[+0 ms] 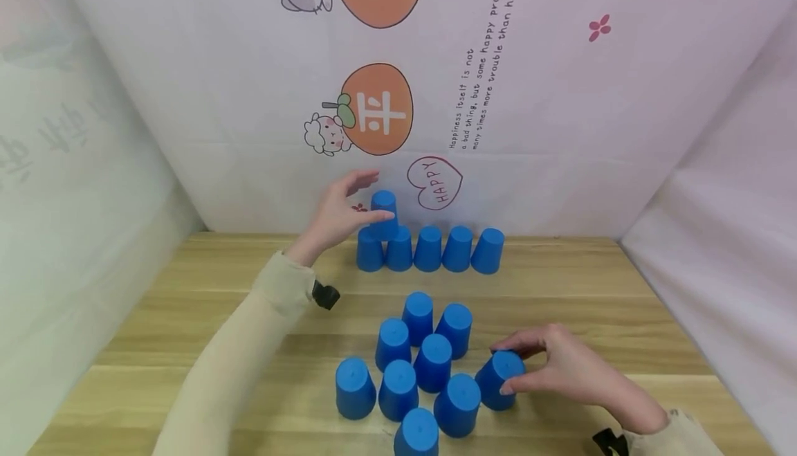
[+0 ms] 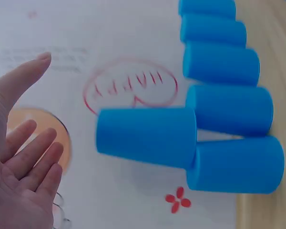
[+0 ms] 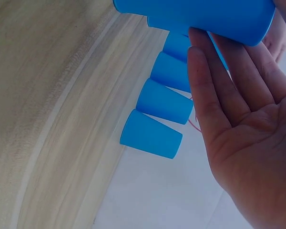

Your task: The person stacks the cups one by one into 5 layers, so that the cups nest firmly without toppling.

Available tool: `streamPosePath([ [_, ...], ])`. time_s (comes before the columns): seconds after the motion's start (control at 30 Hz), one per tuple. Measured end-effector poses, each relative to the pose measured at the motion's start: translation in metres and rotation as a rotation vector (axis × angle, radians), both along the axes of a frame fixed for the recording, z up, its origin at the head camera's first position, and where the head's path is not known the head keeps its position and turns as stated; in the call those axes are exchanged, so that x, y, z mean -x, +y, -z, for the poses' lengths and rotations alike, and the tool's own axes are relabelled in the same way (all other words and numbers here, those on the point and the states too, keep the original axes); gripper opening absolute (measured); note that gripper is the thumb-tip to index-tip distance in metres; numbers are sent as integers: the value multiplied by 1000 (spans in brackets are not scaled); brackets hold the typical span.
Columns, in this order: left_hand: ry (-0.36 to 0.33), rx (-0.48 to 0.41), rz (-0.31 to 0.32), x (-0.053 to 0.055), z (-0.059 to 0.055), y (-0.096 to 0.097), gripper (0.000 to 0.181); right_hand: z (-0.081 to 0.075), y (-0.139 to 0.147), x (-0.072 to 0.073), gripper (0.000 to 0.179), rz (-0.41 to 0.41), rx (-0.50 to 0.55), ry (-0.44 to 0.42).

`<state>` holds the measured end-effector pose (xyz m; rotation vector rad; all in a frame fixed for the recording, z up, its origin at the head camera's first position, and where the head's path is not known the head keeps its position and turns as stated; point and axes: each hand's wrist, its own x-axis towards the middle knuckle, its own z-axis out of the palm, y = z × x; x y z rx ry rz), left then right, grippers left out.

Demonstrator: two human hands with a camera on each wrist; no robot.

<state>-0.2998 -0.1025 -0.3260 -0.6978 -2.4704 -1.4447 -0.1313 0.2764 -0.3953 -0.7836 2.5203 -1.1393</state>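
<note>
"What did the hands have hold of?"

"The right hand [image 1: 569, 369] pinched a blue cup [image 1: 506, 374] between thumb and fingers, at the right side of the loose group of cups [image 1: 431, 366]; I couldn't tell whether its rim touched the bench [image 1: 560, 283]. The left hand [image 1: 339, 214] was open, apart from the upper cup [image 2: 145, 136], which stood across the two leftmost cups in the back row [image 1: 428, 250] of five"

"Did they look heavy?"

"Light, I judged: stiff, smooth, likelier to slip or topple than break. The sides, well below the narrow closed top, seemed the surest hold, since the walls tapered upward"
</note>
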Motion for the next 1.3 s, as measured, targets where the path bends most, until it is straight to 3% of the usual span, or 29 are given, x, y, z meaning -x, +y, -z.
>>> streamPosePath([
  [0.17,-6,40,95,-34,7,-4,75,0,-1,0,48,8,-10,4],
  [0.37,-111,99,149,-75,39,-4,70,-1,-2,-2,46,6,-15,10],
  [0.57,-202,144,255,-103,67,-7,69,-1,-1,-3,50,16,-25,8],
  [0.7,-249,164,320,-110,80,-8,65,-1,-1,-3,51,20,-34,21],
  [0.9,-300,138,379,-111,91,-9,54,0,-2,-4,52,24,-41,27],
  [1.03,-311,116,405,-110,94,-8,47,-1,-2,-4,53,16,-35,31],
  [1.3,-325,116,394,-110,92,-7,42,-3,-2,-3,54,7,-43,40],
])
